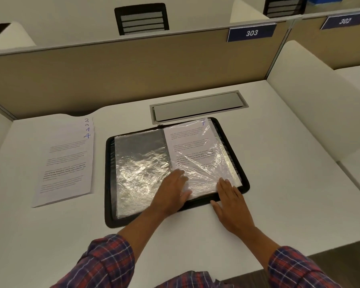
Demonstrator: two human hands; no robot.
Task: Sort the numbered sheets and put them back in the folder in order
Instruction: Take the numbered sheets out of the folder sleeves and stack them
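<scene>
Head camera has your folder [109,175] lying open mid-desk [289,183]. Your left hand [172,191] rests flat, fingers straight, on the plastic sleeve by the spine. Your right hand [230,201] lies flat too, fingertips at the folder's near right corner. Neither grips anything. Under glare, the sheet [187,142] in the right sleeve shows a 7. Loose sheets [67,163] sit well left, fanned: 4 on top, then 1, the numbers behind cut off. Print's too blurred to read.
</scene>
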